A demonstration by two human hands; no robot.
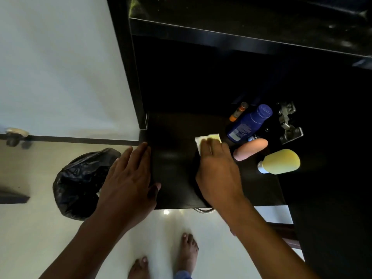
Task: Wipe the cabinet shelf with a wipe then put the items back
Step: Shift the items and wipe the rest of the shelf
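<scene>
Pressing one wipe flat, right hand; left hand spread on shelf; four bottles.

Wipe on shelf under right hand, bottles just right, bin left.

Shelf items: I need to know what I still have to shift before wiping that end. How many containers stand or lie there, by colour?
Blue bottle: 1
Orange tube: 1
Peach bottle: 1
Yellow bottle: 1
Total: 4, all right of the wipe under the right hand.
</scene>
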